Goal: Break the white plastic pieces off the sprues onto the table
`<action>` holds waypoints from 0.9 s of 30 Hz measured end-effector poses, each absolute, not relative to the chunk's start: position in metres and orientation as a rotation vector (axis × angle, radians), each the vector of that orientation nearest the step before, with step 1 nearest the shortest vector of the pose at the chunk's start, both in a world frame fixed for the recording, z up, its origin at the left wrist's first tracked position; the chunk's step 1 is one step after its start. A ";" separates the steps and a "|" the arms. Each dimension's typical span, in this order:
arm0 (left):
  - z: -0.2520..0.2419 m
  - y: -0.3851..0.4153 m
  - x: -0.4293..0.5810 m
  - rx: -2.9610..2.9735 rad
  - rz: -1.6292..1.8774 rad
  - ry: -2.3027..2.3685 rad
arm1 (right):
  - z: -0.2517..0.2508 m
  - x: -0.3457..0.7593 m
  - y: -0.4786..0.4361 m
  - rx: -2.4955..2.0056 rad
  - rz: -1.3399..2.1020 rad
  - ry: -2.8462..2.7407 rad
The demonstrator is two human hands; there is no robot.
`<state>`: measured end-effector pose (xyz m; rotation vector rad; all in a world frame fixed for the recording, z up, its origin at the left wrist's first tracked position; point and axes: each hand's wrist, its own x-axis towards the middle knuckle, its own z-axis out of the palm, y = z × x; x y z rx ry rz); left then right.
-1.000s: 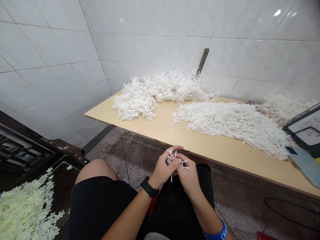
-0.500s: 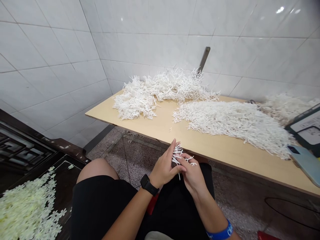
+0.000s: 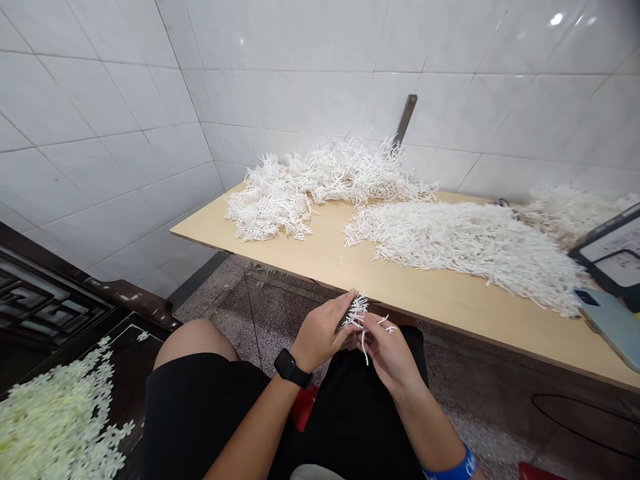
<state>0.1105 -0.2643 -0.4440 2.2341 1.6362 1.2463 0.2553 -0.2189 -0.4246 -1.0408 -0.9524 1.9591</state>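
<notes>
Thin white branched sprigs (image 3: 357,308) fan out between my two hands, just below the front edge of the table. My left hand (image 3: 323,331), with a black watch on the wrist, is closed round part of the bunch. The fingers of my right hand (image 3: 385,347) pinch more of the white sprigs, and one strand hangs down between the hands. Behind them on the table lie a loose heap of white sprigs (image 3: 340,175) and a flatter heap (image 3: 465,237) to its right.
The wooden table (image 3: 320,253) stands against a tiled wall. At its right end are a pale blue phone (image 3: 610,327) and a dark-edged box (image 3: 617,257). Pale green-white flowers (image 3: 60,413) cover a dark wooden surface at the lower left. A black cable (image 3: 575,423) lies at the lower right.
My left hand has drawn slightly left and its thumb has shifted. The sprigs between the hands are more exposed, and the hanging strand shows longer.
</notes>
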 end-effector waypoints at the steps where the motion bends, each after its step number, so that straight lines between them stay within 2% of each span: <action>1: -0.443 -0.264 0.111 2.241 1.236 1.650 | -0.425 0.256 -0.218 -1.050 1.948 -0.957; 13: -0.452 -0.265 0.118 2.145 1.419 1.795 | -0.428 0.251 -0.224 -1.013 1.768 -1.275; 22: -0.438 -0.263 0.125 1.499 1.470 1.534 | -0.423 0.256 -0.220 -0.899 1.342 -1.723; 27: -0.433 -0.262 0.128 1.318 1.493 1.465 | -0.426 0.254 -0.222 -0.883 1.327 -1.797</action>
